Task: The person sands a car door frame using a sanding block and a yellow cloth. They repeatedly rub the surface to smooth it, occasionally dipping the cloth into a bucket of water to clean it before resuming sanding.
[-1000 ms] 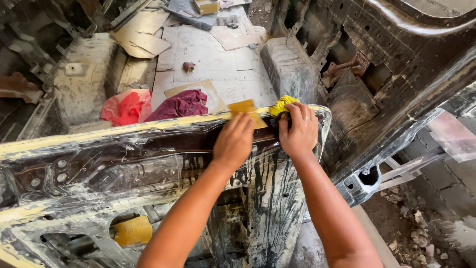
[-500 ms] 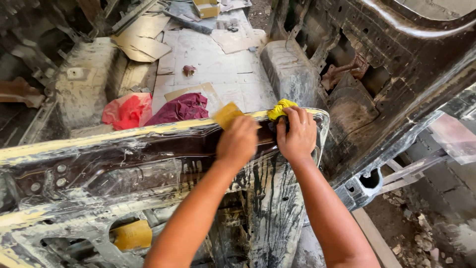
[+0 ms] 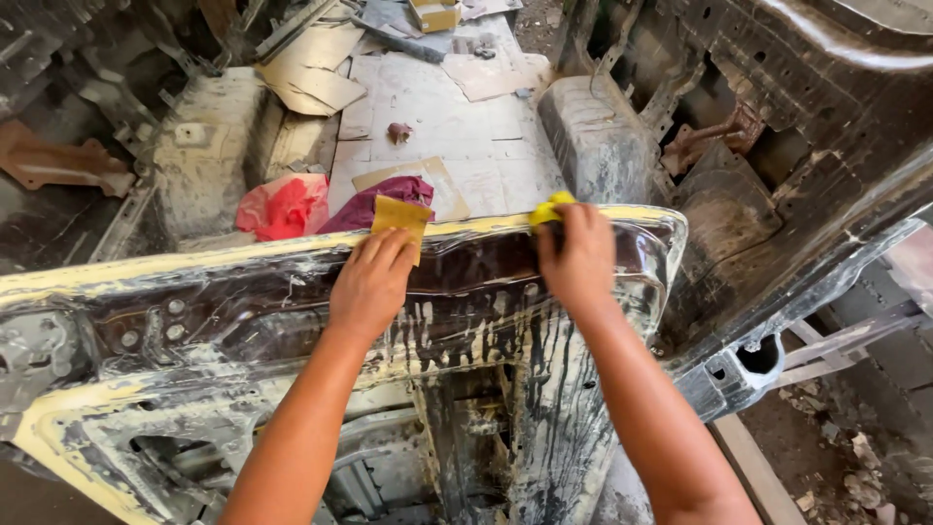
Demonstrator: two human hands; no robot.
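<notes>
Sandpaper: yellow-brown sheet (image 3: 399,220), pressed on the top edge of the door shell, upper half sticking up past the fingertips.
Left hand (image 3: 369,284): palm down, fingers flat on the sheet's lower part, pinning it to the metal; pressing rather than clenched.
Yellow cloth (image 3: 550,208): bunched, on the same top edge, right of the sandpaper, well apart from it; only a small bit shows above the fingers.
Right hand (image 3: 579,258): fingers curled over the cloth, closed on it, near the door's upper right corner.
Door shell (image 3: 194,321): stripped car door, bare dark metal with yellow paint remnants along edges, wet whitish streaks running down below both hands.
Behind door: stripped car floor (image 3: 437,117) with cardboard pieces; red rag (image 3: 282,206) and maroon rag (image 3: 369,202) lying just beyond the door edge, side by side.
Far right: bare body frame (image 3: 826,117), rusty and dark.
</notes>
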